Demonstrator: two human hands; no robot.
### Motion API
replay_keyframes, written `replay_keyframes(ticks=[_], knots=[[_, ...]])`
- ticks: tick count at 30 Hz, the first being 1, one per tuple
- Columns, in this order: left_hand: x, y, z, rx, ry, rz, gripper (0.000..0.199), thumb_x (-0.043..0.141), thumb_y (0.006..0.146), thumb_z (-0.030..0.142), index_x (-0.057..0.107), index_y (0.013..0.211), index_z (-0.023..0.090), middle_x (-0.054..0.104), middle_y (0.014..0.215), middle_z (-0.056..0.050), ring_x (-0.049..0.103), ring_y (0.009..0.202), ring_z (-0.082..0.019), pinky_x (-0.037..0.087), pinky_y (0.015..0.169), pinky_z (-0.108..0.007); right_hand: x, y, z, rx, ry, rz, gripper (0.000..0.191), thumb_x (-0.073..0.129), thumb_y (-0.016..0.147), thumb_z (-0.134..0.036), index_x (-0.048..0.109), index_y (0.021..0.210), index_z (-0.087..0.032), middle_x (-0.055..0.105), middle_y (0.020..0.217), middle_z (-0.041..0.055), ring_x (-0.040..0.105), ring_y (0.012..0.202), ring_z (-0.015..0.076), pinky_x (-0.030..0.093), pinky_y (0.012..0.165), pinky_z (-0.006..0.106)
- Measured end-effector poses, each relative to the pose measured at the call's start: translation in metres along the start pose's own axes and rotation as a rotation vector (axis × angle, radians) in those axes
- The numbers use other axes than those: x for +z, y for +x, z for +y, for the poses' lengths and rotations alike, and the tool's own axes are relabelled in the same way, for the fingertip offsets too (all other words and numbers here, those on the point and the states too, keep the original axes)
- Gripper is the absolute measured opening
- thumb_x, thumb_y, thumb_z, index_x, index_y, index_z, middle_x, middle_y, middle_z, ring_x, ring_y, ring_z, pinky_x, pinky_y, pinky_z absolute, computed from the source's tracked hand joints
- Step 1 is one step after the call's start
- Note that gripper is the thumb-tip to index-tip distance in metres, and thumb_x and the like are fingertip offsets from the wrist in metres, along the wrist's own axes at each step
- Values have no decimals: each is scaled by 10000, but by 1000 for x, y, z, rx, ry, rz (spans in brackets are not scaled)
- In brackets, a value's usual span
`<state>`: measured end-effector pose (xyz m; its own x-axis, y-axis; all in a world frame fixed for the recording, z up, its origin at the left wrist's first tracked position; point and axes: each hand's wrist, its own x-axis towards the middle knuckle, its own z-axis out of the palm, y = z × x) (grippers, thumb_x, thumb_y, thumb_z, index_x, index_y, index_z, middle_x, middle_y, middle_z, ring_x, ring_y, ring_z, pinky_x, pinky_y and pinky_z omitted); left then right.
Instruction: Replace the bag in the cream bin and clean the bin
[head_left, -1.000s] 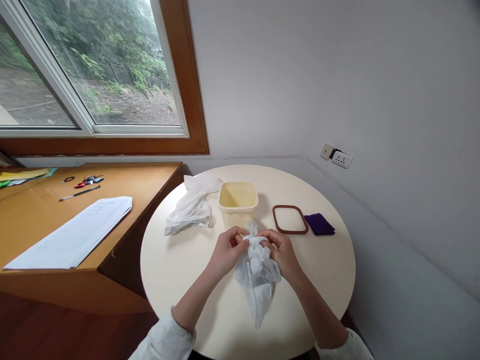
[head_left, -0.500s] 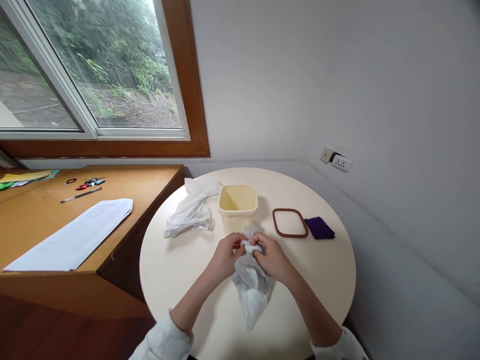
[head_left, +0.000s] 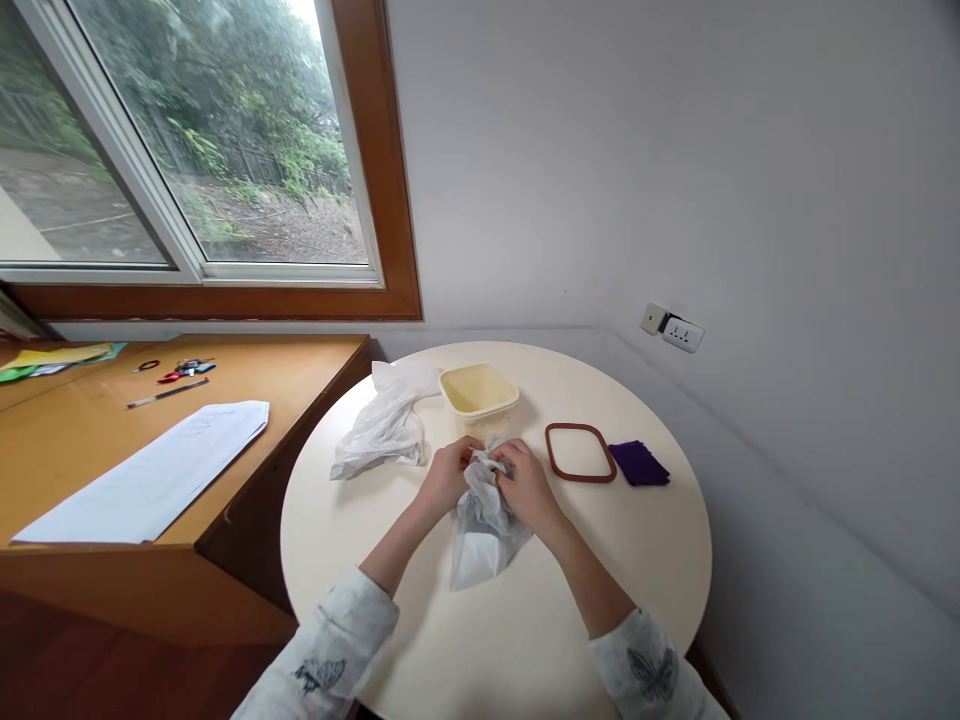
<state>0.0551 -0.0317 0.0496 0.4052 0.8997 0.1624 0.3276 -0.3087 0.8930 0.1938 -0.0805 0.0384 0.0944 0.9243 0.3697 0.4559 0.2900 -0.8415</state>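
Both hands grip a white plastic bag [head_left: 487, 535], bunched and twisted at its top. My left hand [head_left: 448, 477] is closed on the gathered part from the left, and my right hand [head_left: 529, 485] pinches it from the right. Below my fingers the bag hangs down over the table; something pale shows through its lower part, but I cannot make out what. Right behind my hands stands a cream square plastic bin [head_left: 480, 395], open at the top and tilted a little. A second white plastic bag [head_left: 386, 425] lies crumpled on the table left of the bin.
A brown rounded-square frame [head_left: 581, 478] and a folded purple cloth [head_left: 639, 463] lie at the right of the round white table [head_left: 622, 560]. On the wooden desk [head_left: 247, 470] at left are white papers [head_left: 161, 470], a pen [head_left: 166, 393] and keys [head_left: 191, 367].
My hands have moved slightly away from me with the bag, and its lower end has risen and swung left. The bin has tipped a little.
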Motion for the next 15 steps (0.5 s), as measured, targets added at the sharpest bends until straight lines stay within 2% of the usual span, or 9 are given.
replay_keyframes(ticks=[5,8,12,15], knots=[[1,-2,-6,-71,7,87,174,426,685,193,570,768,142,518,519,35,449,468,-95,317,467,-200,-3,-12,-8,-121,54,26,213,422,678,-64,563,750,-206,546,835,24,528,807,154,419,746,280],[1,-8,-5,-64,15,102,178,411,688,181,561,779,148,496,524,42,438,472,-95,317,474,-206,-3,-20,-10,-87,88,20,190,417,678,-72,548,733,-199,558,794,19,528,772,152,413,698,265],[-2,-20,11,35,27,46,159,436,669,144,563,760,169,590,723,2,521,672,-126,397,637,-240,-6,-22,-13,23,81,-6,130,434,683,-106,517,723,-197,551,724,-12,502,678,135,397,648,247],[-8,-29,26,119,86,-29,136,479,642,127,557,739,182,577,742,7,497,706,-133,383,656,-246,-10,-20,-19,-9,24,-39,134,435,702,-111,525,743,-201,571,743,-14,511,707,142,393,675,254]])
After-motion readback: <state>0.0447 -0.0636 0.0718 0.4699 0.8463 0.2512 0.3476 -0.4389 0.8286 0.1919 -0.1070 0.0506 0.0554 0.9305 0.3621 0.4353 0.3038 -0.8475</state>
